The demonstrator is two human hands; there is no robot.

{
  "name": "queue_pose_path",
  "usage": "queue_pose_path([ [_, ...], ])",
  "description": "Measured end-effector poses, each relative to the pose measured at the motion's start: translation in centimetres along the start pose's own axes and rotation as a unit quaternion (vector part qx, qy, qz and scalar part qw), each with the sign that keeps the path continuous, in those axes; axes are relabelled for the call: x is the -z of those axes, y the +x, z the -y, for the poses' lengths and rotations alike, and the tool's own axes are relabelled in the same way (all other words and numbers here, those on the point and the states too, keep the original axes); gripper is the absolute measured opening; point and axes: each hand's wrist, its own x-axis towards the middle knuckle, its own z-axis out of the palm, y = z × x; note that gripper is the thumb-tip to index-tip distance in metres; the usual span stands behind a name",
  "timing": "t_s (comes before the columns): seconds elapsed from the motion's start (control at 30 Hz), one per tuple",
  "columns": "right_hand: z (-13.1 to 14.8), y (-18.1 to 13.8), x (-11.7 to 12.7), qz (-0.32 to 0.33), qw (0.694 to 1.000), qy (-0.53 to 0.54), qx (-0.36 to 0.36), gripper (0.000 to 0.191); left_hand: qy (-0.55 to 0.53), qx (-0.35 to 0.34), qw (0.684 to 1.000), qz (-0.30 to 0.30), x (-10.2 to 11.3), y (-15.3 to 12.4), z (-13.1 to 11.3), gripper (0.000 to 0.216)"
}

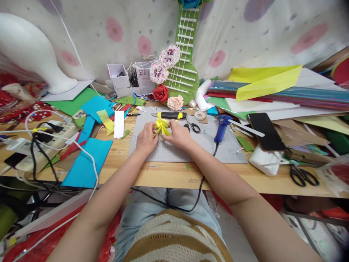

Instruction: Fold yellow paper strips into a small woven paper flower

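Striped knit fabric sits closest in my view, well to the near side of the fingers. Over the grey mat I have the left hand pinching the folded yellow paper from one side and the right hand gripping it from the other, fingers closed on it. Just beyond the fingertips I see the yellow-and-black cutter; to their right, black-handled scissors, then the blue glue gun; farther beyond, the green guitar shape.

Bright yellow paper piece, blue glue gun, pink-blotched white backdrop.
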Motion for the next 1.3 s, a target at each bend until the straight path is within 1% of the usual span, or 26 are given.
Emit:
queue_pose_path([
  [0.07, 0.5, -0.1, -0.6, -0.002, 1.0, -0.013, -0.008, 0.041, 0.003, 0.007, 1.0, -0.001, 0.0, 0.1, 0.1, 0.039],
  [0.13, 0.4, 0.0, -0.7, -0.004, 1.0, -0.021, -0.018, 0.036, 0.005, 0.018, 1.0, -0.004, 0.1, 0.1, 0.1, 0.038],
  [0.23, -0.3, 0.2, -0.2, -0.004, 0.999, -0.041, -0.032, 0.028, -0.007, 0.029, 1.0, -0.005, 0.2, 0.1, 0.0, 0.037],
  [0.33, -0.7, 0.3, 0.2, -0.005, 0.997, -0.075, -0.034, 0.024, -0.046, 0.016, 0.999, 0.011, 0.0, 0.1, 0.1, 0.038],
  [0.4, -0.5, 0.1, 0.3, -0.001, 0.996, -0.091, -0.008, 0.029, -0.085, 0.011, 0.996, 0.02, -0.2, 0.0, 0.3, 0.041],
  [0.5, 0.0, -0.2, 0.4, 0.016, 0.993, -0.111, 0.027, 0.039, -0.146, 0.03, 0.989, 0.012, -0.5, 0.0, 0.7, 0.042],
  [0.6, 0.3, -0.5, 0.7, 0.03, 0.99, -0.123, 0.059, 0.04, -0.186, 0.032, 0.982, 0.002, -0.4, -0.1, 1.1, 0.044],
  [0.73, 0.2, -0.6, 1.0, 0.038, 0.987, -0.112, 0.105, 0.035, -0.191, -0.028, 0.981, 0.009, 0.8, -0.1, 1.3, 0.051],
  [0.8, 0.1, -0.6, 1.1, 0.051, 0.985, -0.109, 0.12, 0.035, -0.175, -0.049, 0.983, -0.017, 1.7, -0.1, 1.4, 0.051],
  [0.87, 0.0, -0.5, 1.2, 0.069, 0.983, -0.103, 0.138, 0.034, -0.132, -0.065, 0.988, -0.038, 2.4, 0.0, 1.5, 0.048],
  [0.93, -0.3, -0.4, 1.3, 0.088, 0.979, -0.094, 0.156, 0.033, -0.082, -0.086, 0.993, -0.018, 2.9, 0.1, 1.5, 0.043],
  [1.0, -0.6, -0.3, 1.4, 0.11, 0.974, -0.083, 0.177, 0.032, -0.045, -0.109, 0.992, 0.038, 3.0, 0.1, 1.2, 0.04],
  [1.07, -0.9, -0.2, 1.4, 0.136, 0.968, -0.072, 0.198, 0.032, -0.025, -0.133, 0.986, 0.101, 2.8, 0.1, 0.8, 0.041],
  [1.13, -1.2, -0.2, 1.5, 0.149, 0.963, -0.063, 0.216, 0.032, -0.013, -0.146, 0.979, 0.138, 2.3, 0.1, 0.4, 0.042],
  [1.2, -1.2, -0.2, 1.5, 0.147, 0.961, -0.06, 0.224, 0.03, -0.003, -0.148, 0.978, 0.149, 1.9, 0.1, 0.2, 0.042],
  [1.3, -1.2, -0.3, 1.7, 0.143, 0.964, -0.06, 0.215, 0.027, 0.002, -0.14, 0.979, 0.151, 1.6, 0.2, 0.2, 0.042],
])
